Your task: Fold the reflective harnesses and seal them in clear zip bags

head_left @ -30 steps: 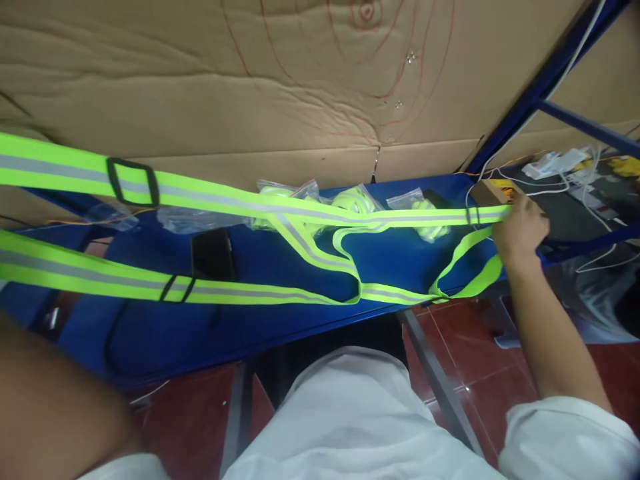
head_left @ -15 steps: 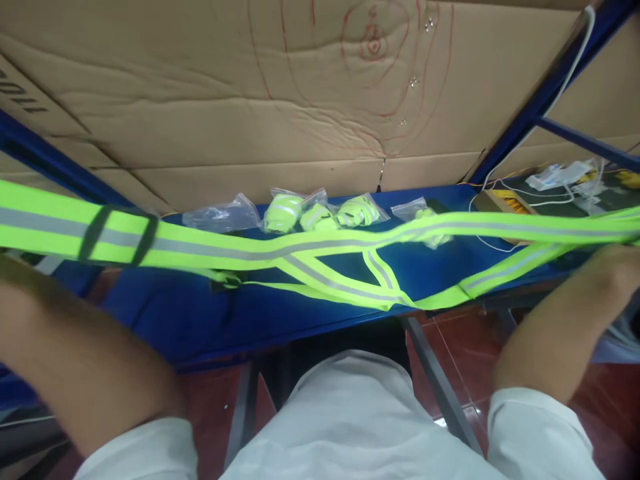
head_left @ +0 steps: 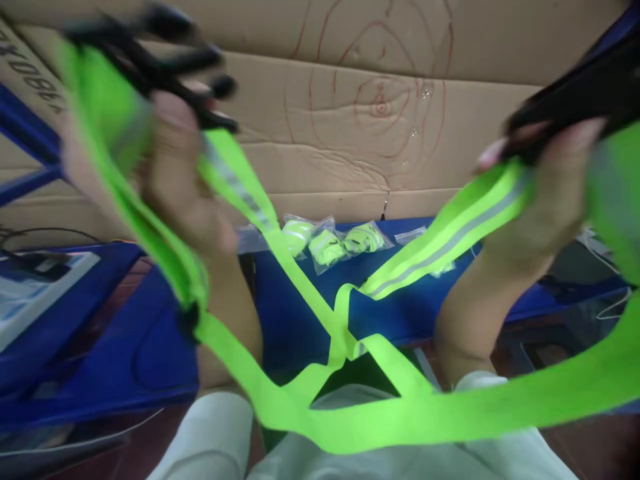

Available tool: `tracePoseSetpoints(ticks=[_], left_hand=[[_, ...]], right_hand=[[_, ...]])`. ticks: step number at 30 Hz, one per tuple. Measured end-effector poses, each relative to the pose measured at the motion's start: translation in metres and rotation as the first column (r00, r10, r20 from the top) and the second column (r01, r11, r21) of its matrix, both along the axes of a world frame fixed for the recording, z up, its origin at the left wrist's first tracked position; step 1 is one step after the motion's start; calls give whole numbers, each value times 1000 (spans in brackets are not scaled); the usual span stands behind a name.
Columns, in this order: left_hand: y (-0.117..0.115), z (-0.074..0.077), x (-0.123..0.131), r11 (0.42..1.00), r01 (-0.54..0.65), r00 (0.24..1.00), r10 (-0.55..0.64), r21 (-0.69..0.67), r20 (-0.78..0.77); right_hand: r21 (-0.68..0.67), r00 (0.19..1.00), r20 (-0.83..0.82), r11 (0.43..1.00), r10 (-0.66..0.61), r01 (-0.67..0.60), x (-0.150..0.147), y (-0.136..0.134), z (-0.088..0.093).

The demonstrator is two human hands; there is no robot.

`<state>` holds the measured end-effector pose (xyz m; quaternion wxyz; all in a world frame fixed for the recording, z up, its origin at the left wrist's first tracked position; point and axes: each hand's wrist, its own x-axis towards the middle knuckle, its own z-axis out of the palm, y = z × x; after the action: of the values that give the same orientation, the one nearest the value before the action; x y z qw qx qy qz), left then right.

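A neon-yellow reflective harness (head_left: 370, 423) with grey stripes hangs in a loop between my hands, its crossed straps meeting low in the middle. My left hand (head_left: 175, 160), raised at the upper left, is closed on one end beside a black pronged buckle half (head_left: 165, 67). At the upper right my right hand (head_left: 555, 173) grips the other end by a black buckle half (head_left: 580, 93). Both buckle halves are blurred by motion and stand wide apart. A black slider (head_left: 189, 321) sits on the left strap.
Several clear bags with folded neon-yellow straps (head_left: 327, 248) lie along the back of the blue table (head_left: 295, 313). Cardboard (head_left: 260, 93) with red rings drawn on it stands behind. A white-edged box (head_left: 40, 300) is on the left, and white cable (head_left: 615, 303) on the right.
Both hands have risen into view from the far left and right, coming closer together. The harness was stretched sideways and now sags in a loop towards me, with the buckle halves visible.
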<state>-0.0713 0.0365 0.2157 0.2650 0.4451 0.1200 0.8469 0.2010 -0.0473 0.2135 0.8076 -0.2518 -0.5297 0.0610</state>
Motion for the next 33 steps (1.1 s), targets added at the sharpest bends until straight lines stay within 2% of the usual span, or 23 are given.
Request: tracePoseSetpoints(ticks=[1, 2, 3, 4, 6, 9, 13, 14, 17, 20, 24, 25, 27, 29, 30, 33], left_hand=[[-1, -4, 10, 993, 50, 999, -48, 111, -16], [-4, -9, 19, 978, 90, 995, -83, 186, -48], [-8, -13, 26, 972, 119, 990, -101, 202, -96], [-12, -16, 30, 978, 98, 990, -78, 182, -115], [-23, -19, 31, 995, 72, 967, -54, 64, -249], [-34, -19, 21, 997, 50, 877, -74, -63, -474], [-35, -18, 11, 996, 17, 862, -57, -85, -504], [-35, -18, 10, 996, 10, 856, -52, -85, -514], [-34, -17, 10, 997, 7, 818, -53, -83, -572], [-33, -18, 11, 990, 63, 796, -124, -123, -593], [-26, -22, 15, 946, 169, 789, -298, -276, -537], [-23, -23, 16, 942, 174, 799, -306, -288, -518], [-17, -25, 16, 958, 135, 841, -245, -251, -482], [-11, -25, 14, 978, 65, 885, -147, -197, -441], [-9, -25, 13, 984, 45, 896, -117, -174, -428], [-4, -25, 11, 989, 33, 892, -93, -141, -443]], right_hand=[[-4, 988, 116, 995, 101, -101, -17, 1, -2], [-22, 976, 165, 990, 143, -142, -32, 2, -4], [-87, 958, 225, 983, 178, -162, -44, 3, -7], [-141, 946, 261, 977, 190, -158, -53, 3, -9], [-204, 939, 286, 969, 193, -137, -60, 5, -12], [-311, 927, 273, 936, 256, -167, -54, 8, -9], [-534, 860, 335, 830, 384, -162, -37, 12, 1], [-537, 859, 342, 830, 380, -153, -36, 11, 3], [-454, 891, 330, 880, 313, -142, -43, 9, 2], [-428, 905, 327, 896, 273, -116, -55, 11, -5], [-461, 858, 378, 874, 348, -152, -55, 27, -15], [-456, 840, 396, 874, 371, -172, -51, 33, -17], [-460, 775, 464, 865, 428, -203, -38, 43, -18], [-527, 673, 520, 818, 526, -233, -21, 51, -18], [-578, 634, 504, 774, 586, -256, -14, 53, -19], [-661, 612, 295, 619, 734, -424, -3, 60, -21]])
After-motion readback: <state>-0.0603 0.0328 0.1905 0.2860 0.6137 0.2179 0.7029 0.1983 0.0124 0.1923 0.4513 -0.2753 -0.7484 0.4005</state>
